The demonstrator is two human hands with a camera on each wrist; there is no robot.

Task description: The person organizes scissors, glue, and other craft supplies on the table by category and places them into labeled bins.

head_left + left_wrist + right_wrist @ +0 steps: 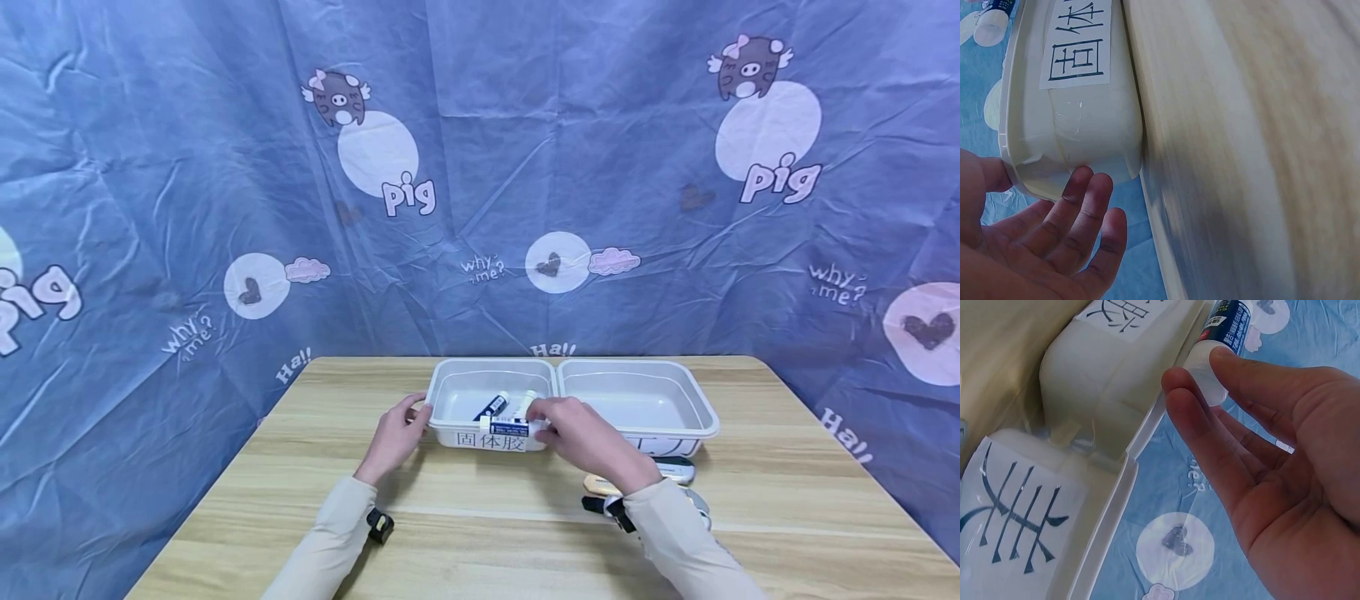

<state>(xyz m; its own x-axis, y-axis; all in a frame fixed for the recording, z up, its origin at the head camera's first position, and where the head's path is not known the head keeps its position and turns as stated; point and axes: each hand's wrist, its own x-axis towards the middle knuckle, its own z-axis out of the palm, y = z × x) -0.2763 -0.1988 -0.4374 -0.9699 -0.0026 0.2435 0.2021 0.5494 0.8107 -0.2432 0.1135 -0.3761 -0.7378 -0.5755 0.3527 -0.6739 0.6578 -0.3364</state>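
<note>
My right hand [588, 437] pinches a glue stick [508, 428] by its white end between thumb and fingers. The stick lies level over the front rim of the left white plastic box [480, 438], which carries a paper label. Inside that box lie a blue-labelled glue stick [492, 407] and another white one [527, 402]. At the box's left front corner, my left hand [1054, 231] holds the rim, thumb on one side and fingertips against the outer wall.
A second white box [637, 400], with nothing visible inside, adjoins on the right; its label [1016, 512] is partly seen. Several utility knives [678, 471] lie in front of it, partly hidden under my right forearm. A blue patterned cloth [480, 167] hangs behind the table [480, 533].
</note>
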